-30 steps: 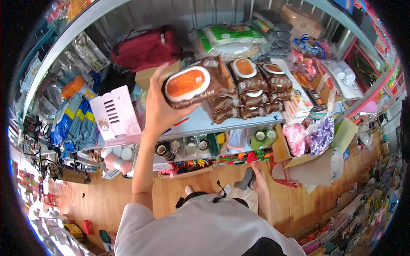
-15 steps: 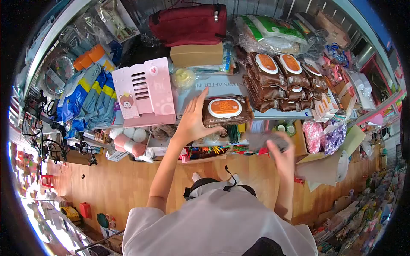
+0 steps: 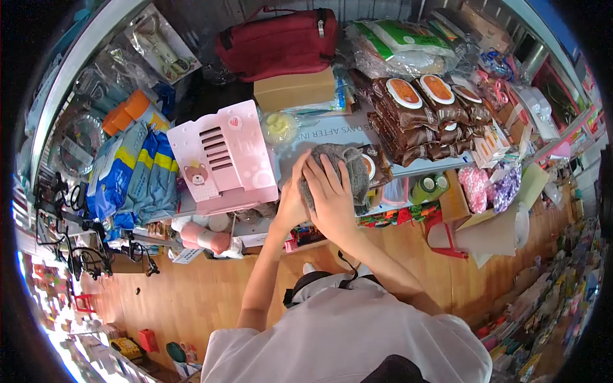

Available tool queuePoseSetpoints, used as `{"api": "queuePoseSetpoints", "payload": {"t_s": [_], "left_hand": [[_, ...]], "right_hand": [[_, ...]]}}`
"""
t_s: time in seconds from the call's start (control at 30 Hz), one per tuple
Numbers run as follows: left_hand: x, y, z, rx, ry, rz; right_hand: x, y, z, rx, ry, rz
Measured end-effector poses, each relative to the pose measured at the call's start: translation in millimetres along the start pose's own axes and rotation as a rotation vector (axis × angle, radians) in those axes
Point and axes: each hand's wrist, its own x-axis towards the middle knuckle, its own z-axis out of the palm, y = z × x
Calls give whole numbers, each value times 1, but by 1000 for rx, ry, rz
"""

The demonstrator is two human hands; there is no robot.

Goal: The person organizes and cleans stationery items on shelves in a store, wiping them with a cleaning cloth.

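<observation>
A grey cloth (image 3: 359,175) lies over a brown pack of wet wipes (image 3: 378,165), hiding most of it; only the right end, with part of its white-rimmed orange lid, shows. My right hand (image 3: 332,198) presses on the cloth, fingers spread across it and bent over its left part. At the left end of the pack is my left hand (image 3: 292,203), holding it by the edge, its thumb and some fingers hidden behind the right hand and the cloth. To the right, similar brown packs (image 3: 408,118) are stacked in piles.
A pink bear-print stand (image 3: 223,159) is left of my hands, with blue-and-yellow packets (image 3: 131,169) beyond. Behind are a cardboard box (image 3: 294,90) and a dark red bag (image 3: 278,45). Yarn (image 3: 207,235) and a red stool (image 3: 444,239) lie below the shelf edge.
My right hand has brought the grey cloth from the right onto the wipes pack. My left hand stays at the pack's left end, its fingers now closer in. The view has shifted slightly.
</observation>
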Motion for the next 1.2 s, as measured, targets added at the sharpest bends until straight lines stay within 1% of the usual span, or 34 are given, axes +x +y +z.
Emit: {"api": "queuePoseSetpoints", "payload": {"t_s": [0.07,0.1,0.13,0.2,0.23,0.27,0.33,0.37,0.4,0.47,0.57,0.67,0.7,0.77,0.83,0.87,0.93,0.97,1.07,1.1,1.17,1.2], "left_hand": [[-1,-3,2,-39,7,8],[-1,0,3,-20,-20,-26],[2,6,0,-50,-41,-2],[5,6,3,-57,-4,46],[6,7,3,-37,-8,61],[5,6,3,-36,-18,54],[4,3,3,-34,-41,44],[3,2,2,-17,-23,44],[1,1,0,-2,-5,42],[-2,-2,1,15,3,38],[-4,-6,5,-10,-20,27],[-4,-6,8,45,-15,83],[-3,-4,7,72,-14,84],[-8,-12,7,115,-7,154],[-13,-24,11,108,19,212],[-14,-22,10,127,47,200],[-16,-18,8,162,105,172],[-16,-24,15,1,83,126],[-6,-12,11,-41,37,172],[-4,-7,9,-6,35,164],[-4,-7,10,-54,26,124],[-1,-6,9,-77,24,109]], "right_hand": [[-3,2,-1,-44,-2,-2],[-10,15,-9,-63,10,-2],[-16,28,-16,-79,27,-5],[-20,57,-28,-152,146,149],[-18,66,-31,2,180,229],[-20,65,-26,-78,148,179],[-2,33,-18,-239,88,83],[1,26,0,-184,100,-8],[5,9,-3,-62,25,-41],[0,4,5,-80,24,-91],[-12,31,-17,-76,20,-79],[-14,71,-26,-10,172,145],[-9,68,-25,-58,153,125],[8,48,-19,-155,123,84],[13,10,1,-106,119,23],[14,0,5,-83,119,-8],[13,5,7,-55,171,-10],[11,10,7,-43,193,-13],[1,47,-12,-78,268,99],[0,59,-19,-45,266,155],[0,77,-31,20,266,255],[2,75,-29,-49,256,216]]}}
